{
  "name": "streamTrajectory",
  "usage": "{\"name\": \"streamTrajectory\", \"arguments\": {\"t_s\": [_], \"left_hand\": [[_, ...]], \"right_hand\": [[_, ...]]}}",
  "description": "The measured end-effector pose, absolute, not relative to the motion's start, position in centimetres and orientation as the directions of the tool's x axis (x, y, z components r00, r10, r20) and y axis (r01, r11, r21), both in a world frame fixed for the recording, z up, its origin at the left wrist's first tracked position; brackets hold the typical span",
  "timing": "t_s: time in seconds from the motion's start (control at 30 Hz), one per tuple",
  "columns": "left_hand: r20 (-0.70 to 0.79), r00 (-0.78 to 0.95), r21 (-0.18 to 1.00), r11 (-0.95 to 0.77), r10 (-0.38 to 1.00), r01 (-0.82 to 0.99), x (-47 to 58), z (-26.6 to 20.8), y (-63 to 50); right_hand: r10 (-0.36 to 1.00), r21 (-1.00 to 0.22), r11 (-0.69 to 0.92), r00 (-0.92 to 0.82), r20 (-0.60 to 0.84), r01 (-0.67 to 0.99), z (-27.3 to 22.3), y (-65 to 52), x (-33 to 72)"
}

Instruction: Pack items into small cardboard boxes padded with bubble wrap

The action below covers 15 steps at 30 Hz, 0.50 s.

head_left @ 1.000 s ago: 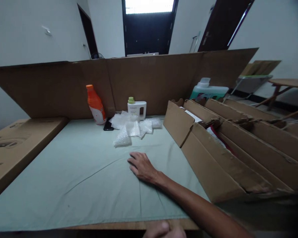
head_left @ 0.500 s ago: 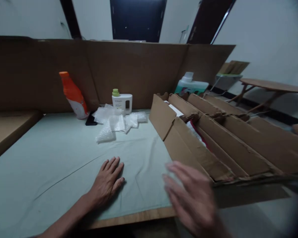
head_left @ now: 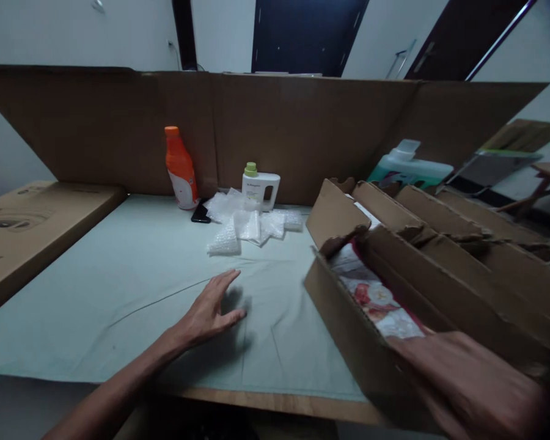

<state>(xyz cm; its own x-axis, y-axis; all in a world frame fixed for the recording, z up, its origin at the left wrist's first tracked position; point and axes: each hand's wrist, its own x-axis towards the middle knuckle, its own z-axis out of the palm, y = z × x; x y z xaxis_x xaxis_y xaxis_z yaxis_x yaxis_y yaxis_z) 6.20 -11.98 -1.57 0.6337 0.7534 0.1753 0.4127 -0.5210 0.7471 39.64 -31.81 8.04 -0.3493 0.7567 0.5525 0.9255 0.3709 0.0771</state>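
Observation:
My left hand (head_left: 211,308) hovers just over the cloth-covered table (head_left: 132,263), holding nothing, thumb spread from the fingers. At the lower right, my right hand (head_left: 472,379) grips the near end of a long, narrow cardboard box (head_left: 343,324); some of its fingers are hidden by the box and blurred. This open-topped box leans outward to the left. Inside it lies a white package (head_left: 376,299) with red print. More cardboard boxes (head_left: 467,281) of the same shape stand close beside it on the right.
Bubble wrap (head_left: 247,223) lies at the table's back, near a white bottle with a green cap (head_left: 256,186), an orange bottle (head_left: 181,168) and a black phone (head_left: 200,212). A teal detergent bottle (head_left: 407,165) stands behind the boxes. A flat carton (head_left: 41,226) lies left; cardboard panels (head_left: 302,134) line the back.
My right hand has moved right onto the nearest cardboard box, which now tilts left and shows the package inside. My left hand has lifted off the cloth. The view has turned left.

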Motion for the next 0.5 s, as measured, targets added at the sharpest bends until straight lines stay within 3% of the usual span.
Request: {"name": "streamTrajectory", "arguments": {"t_s": [0.2, 0.33, 0.43, 0.5], "left_hand": [[0.223, 0.525, 0.856, -0.423, 0.821, 0.298, 0.9, -1.7, -15.9], [0.322, 0.331, 0.885, -0.406, 0.887, 0.229, -2.0, -2.2, -17.7], [0.370, 0.237, 0.885, -0.419, 0.898, 0.204, -2.7, -1.8, -18.0], [0.413, 0.226, 0.867, -0.457, 0.882, 0.200, -2.6, -1.2, -17.5]], "right_hand": [[0.669, 0.022, 0.640, -0.571, 0.477, 0.768, 10.8, -28.6, 32.5], [0.578, 0.011, 0.710, -0.592, 0.562, 0.704, 11.3, -25.8, 29.5], [0.541, -0.041, 0.671, -0.451, 0.710, 0.740, 10.1, -25.4, 30.1], [0.609, -0.265, 0.537, -0.150, 0.779, 0.801, 8.4, -25.6, 31.6]]}}
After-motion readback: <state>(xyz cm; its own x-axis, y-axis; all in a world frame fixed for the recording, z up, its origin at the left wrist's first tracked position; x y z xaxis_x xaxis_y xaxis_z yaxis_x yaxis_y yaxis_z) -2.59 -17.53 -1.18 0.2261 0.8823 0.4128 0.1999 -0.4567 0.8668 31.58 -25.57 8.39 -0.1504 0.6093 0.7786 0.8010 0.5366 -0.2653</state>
